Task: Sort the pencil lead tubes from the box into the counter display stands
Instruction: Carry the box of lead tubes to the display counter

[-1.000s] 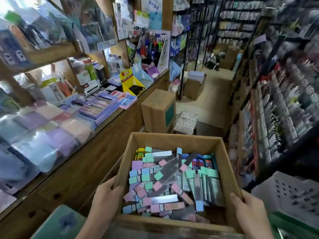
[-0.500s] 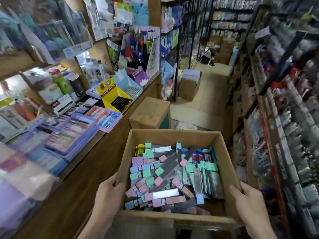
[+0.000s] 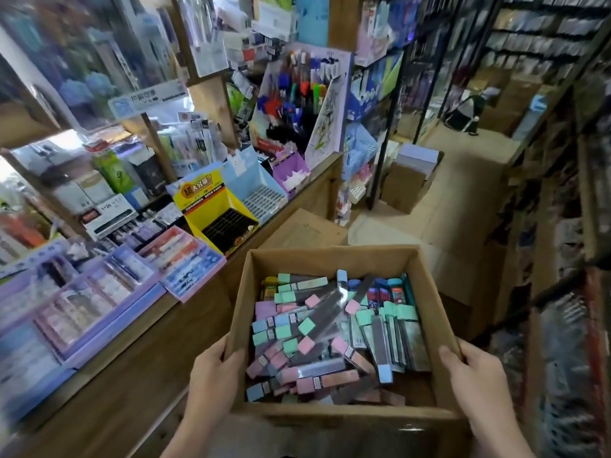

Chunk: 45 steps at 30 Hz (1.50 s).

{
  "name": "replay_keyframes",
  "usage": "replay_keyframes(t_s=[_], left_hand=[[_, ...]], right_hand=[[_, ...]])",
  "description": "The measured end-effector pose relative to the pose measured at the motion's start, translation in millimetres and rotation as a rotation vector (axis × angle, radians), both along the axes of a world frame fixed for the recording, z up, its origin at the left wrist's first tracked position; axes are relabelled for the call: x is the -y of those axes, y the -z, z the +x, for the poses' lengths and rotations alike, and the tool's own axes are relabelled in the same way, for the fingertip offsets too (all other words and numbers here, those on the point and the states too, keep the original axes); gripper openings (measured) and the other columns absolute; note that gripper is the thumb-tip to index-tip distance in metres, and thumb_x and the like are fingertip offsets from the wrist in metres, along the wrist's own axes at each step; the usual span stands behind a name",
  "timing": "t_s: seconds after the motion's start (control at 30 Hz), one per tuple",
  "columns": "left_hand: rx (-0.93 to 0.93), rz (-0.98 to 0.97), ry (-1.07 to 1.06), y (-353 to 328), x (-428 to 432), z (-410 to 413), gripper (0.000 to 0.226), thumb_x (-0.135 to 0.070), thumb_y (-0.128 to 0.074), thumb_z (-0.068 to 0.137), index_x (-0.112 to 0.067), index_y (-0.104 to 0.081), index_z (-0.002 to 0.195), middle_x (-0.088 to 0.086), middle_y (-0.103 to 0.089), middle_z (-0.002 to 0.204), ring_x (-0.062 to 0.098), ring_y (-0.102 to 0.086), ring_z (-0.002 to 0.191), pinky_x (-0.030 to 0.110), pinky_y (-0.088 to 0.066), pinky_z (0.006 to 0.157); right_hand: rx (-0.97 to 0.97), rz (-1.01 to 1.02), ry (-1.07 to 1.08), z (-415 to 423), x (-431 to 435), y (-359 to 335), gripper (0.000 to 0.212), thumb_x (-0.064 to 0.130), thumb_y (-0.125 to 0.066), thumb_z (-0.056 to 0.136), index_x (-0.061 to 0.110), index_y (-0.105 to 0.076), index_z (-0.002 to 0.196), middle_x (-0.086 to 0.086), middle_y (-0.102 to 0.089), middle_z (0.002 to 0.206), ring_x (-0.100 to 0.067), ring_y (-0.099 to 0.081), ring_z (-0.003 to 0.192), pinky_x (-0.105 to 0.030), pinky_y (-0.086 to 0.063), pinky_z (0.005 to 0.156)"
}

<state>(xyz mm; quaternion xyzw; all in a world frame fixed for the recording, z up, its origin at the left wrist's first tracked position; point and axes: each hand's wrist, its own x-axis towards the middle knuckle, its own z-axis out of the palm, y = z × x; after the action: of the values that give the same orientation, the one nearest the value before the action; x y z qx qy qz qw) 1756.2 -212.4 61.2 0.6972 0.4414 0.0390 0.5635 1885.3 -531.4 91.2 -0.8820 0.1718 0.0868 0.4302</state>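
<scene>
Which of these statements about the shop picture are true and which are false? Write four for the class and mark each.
1. The left hand and the right hand each grip a side wall of the cardboard box. True.
2. The box is empty. False: pencil lead tubes fill it.
3. A yellow display stand sits on the wooden counter. True.
4. The blue display stand is on the floor. False: the blue display stand sits on the counter beside the yellow one.
</scene>
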Motion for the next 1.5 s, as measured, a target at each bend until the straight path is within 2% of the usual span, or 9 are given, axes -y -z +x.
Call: replay_keyframes(t_s=[0.13, 0.2, 0.43, 0.73, 0.8, 1.0, 1.1, 1.33, 1.5], left_hand=[[0.022, 0.033, -0.051, 10.5, -3.5, 54.9, 0.035, -0.012, -0.060, 0.098, -0.041, -0.068, 0.081, -0.021, -0.074, 0.077, 0.006, -0.070, 0.067, 0.022, -0.050, 0.051], [0.029, 0.050, -0.078, 20.2, -6.4, 80.0, 0.032, -0.014, -0.060, 0.099, -0.041, -0.067, 0.083, -0.004, -0.074, 0.076, 0.016, -0.068, 0.069, 0.029, -0.047, 0.057], [-0.031, 0.040, -0.176, 48.2, -21.0, 155.2, 0.018, -0.017, -0.060, 0.099, -0.032, -0.065, 0.109, 0.002, -0.072, 0.083, 0.028, -0.066, 0.076, 0.037, -0.047, 0.063], [-0.105, 0.031, -0.455, 72.2, -5.5, 225.7, 0.024, -0.018, -0.061, 0.097, -0.039, -0.069, 0.106, -0.022, -0.070, 0.073, 0.016, -0.066, 0.071, 0.033, -0.051, 0.060], [-0.124, 0.043, -0.552, 76.3, 8.1, 242.5, 0.024, -0.017, -0.061, 0.096, -0.039, -0.071, 0.102, -0.031, -0.067, 0.072, 0.012, -0.065, 0.068, 0.030, -0.048, 0.057], [-0.080, -0.002, -0.845, 92.9, 61.2, 292.3, 0.025, -0.011, -0.058, 0.098, -0.030, -0.074, 0.093, -0.022, -0.074, 0.075, -0.001, -0.068, 0.070, 0.016, -0.045, 0.048], [-0.067, -0.016, -0.954, 100.6, 72.4, 310.9, 0.026, -0.012, -0.058, 0.098, -0.032, -0.076, 0.101, -0.016, -0.076, 0.079, 0.001, -0.069, 0.074, 0.019, -0.048, 0.053], [-0.094, -0.009, -1.018, 137.2, 62.6, 341.7, 0.027, -0.011, -0.058, 0.098, -0.035, -0.070, 0.094, -0.031, -0.071, 0.075, -0.009, -0.067, 0.069, 0.016, -0.045, 0.051], [-0.087, 0.016, -0.992, 157.9, 48.9, 350.7, 0.022, -0.012, -0.056, 0.100, -0.026, -0.073, 0.105, -0.022, -0.074, 0.079, -0.004, -0.070, 0.073, 0.011, -0.049, 0.049]], right_hand=[[-0.003, -0.026, -0.034, 71.0, -15.0, 9.5, 0.029, 0.020, -0.057, 0.104, 0.009, -0.071, 0.127, -0.007, -0.073, 0.105, -0.028, -0.065, 0.106, -0.046, -0.051, 0.100], [-0.013, -0.038, -0.049, 104.7, -25.0, 17.0, 0.029, 0.020, -0.058, 0.104, 0.011, -0.072, 0.128, -0.004, -0.072, 0.102, -0.026, -0.064, 0.104, -0.044, -0.050, 0.099], [-0.040, -0.063, -0.175, 221.9, -52.7, 41.9, 0.020, 0.023, -0.059, 0.104, 0.016, -0.075, 0.113, 0.011, -0.069, 0.091, -0.017, -0.063, 0.091, -0.041, -0.052, 0.091], [-0.090, -0.074, -0.472, 357.5, -86.7, 72.9, 0.027, 0.023, -0.059, 0.103, 0.017, -0.071, 0.080, -0.008, -0.067, 0.072, -0.026, -0.062, 0.073, -0.035, -0.040, 0.061], [-0.113, -0.084, -0.562, 389.1, -96.7, 83.5, 0.023, 0.025, -0.058, 0.104, 0.019, -0.071, 0.086, -0.006, -0.069, 0.079, -0.023, -0.063, 0.078, -0.034, -0.042, 0.063], [-0.076, -0.039, -0.822, 475.4, -127.0, 106.2, 0.017, 0.021, -0.057, 0.104, 0.026, -0.065, 0.090, -0.004, -0.070, 0.088, -0.015, -0.062, 0.083, -0.040, -0.051, 0.079], [-0.073, 0.001, -0.902, 504.9, -141.5, 118.7, 0.021, 0.018, -0.059, 0.102, 0.025, -0.067, 0.084, -0.004, -0.071, 0.084, -0.016, -0.064, 0.079, -0.037, -0.051, 0.074], [-0.050, 0.007, -0.960, 543.1, -181.2, 165.6, 0.015, 0.017, -0.060, 0.102, 0.021, -0.074, 0.099, -0.002, -0.070, 0.084, -0.008, -0.061, 0.078, -0.031, -0.046, 0.069], [-0.087, 0.025, -0.955, 553.2, -197.0, 189.6, 0.016, 0.018, -0.059, 0.102, 0.016, -0.075, 0.101, -0.009, -0.074, 0.092, -0.026, -0.068, 0.088, -0.047, -0.057, 0.088]])
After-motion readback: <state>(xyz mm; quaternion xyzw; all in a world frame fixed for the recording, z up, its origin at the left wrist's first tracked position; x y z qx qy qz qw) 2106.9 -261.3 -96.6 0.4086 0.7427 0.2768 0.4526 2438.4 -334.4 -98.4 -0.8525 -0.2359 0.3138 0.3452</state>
